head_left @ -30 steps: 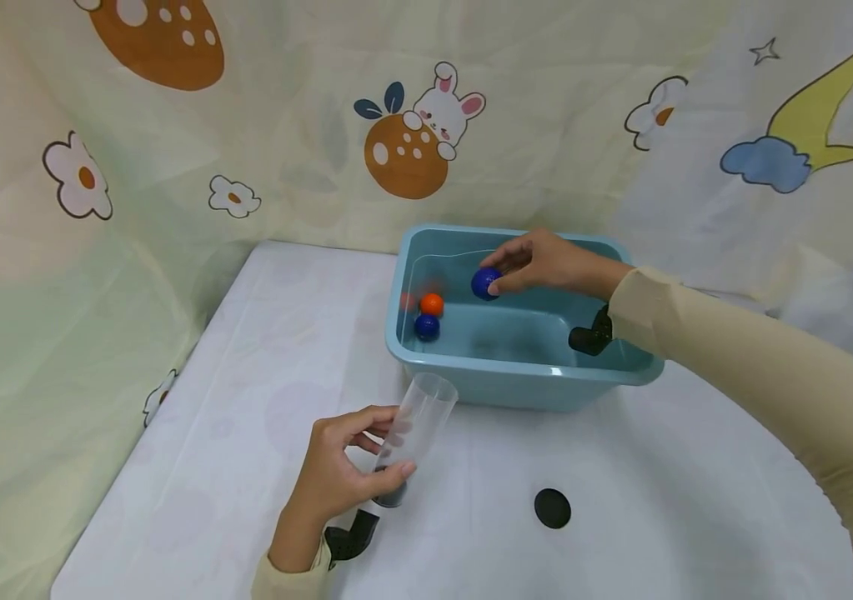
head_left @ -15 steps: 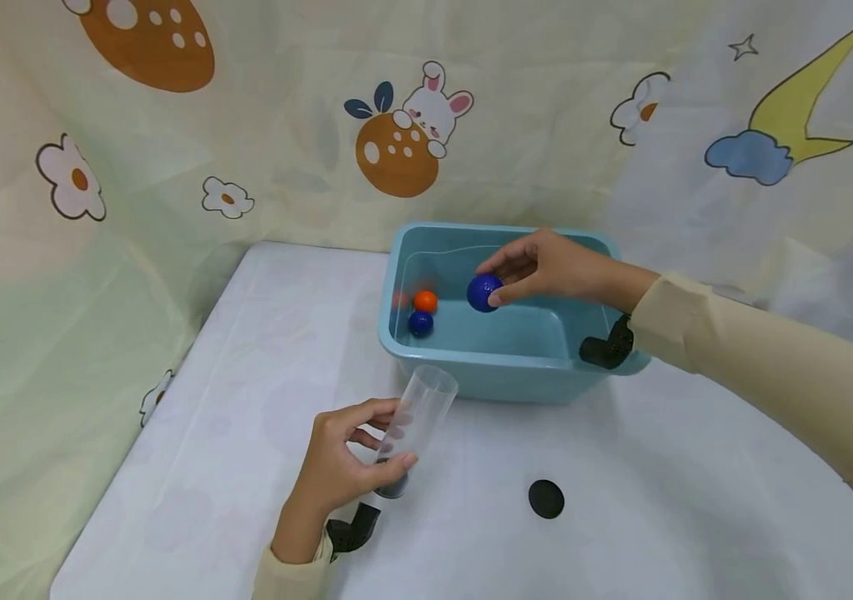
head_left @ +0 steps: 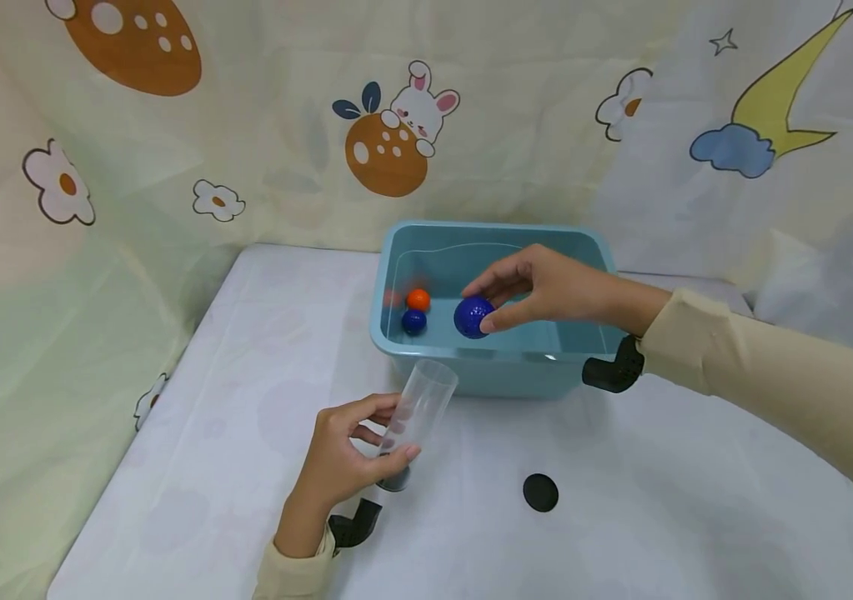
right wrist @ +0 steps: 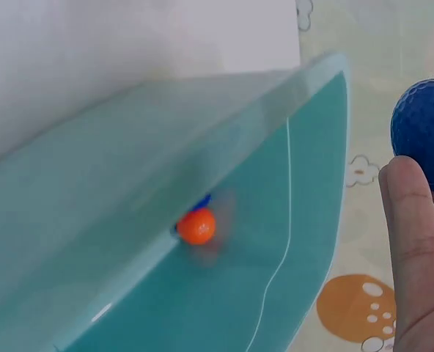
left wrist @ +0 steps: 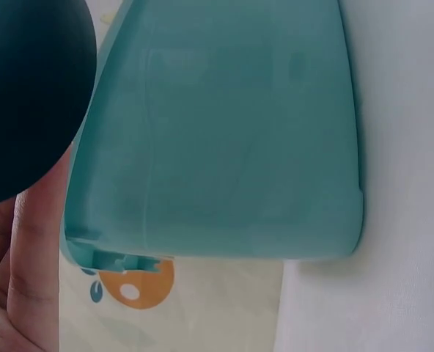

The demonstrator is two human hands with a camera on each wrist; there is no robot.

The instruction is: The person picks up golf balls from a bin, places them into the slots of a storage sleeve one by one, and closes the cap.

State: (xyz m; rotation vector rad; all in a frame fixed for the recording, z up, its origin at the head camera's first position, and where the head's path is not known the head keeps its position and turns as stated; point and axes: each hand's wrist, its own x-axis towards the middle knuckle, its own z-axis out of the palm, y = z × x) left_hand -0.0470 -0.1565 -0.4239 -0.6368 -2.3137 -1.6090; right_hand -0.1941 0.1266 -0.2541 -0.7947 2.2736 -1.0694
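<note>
At right — right hand (head_left: 549, 289), fingers pinching dimpled blue ball (head_left: 473, 317); near left — left hand (head_left: 339, 460), fingers clamped round tilted clear tube (head_left: 427, 400).

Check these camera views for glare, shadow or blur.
Head view: small glint on the front rim of the blue bin, soft shadow on the white cloth; left wrist: the round shape at the left edge too dark for detail; right wrist: short glare streak on the rim, hazy reddish patches around the orange ball, likely reflections.
</note>
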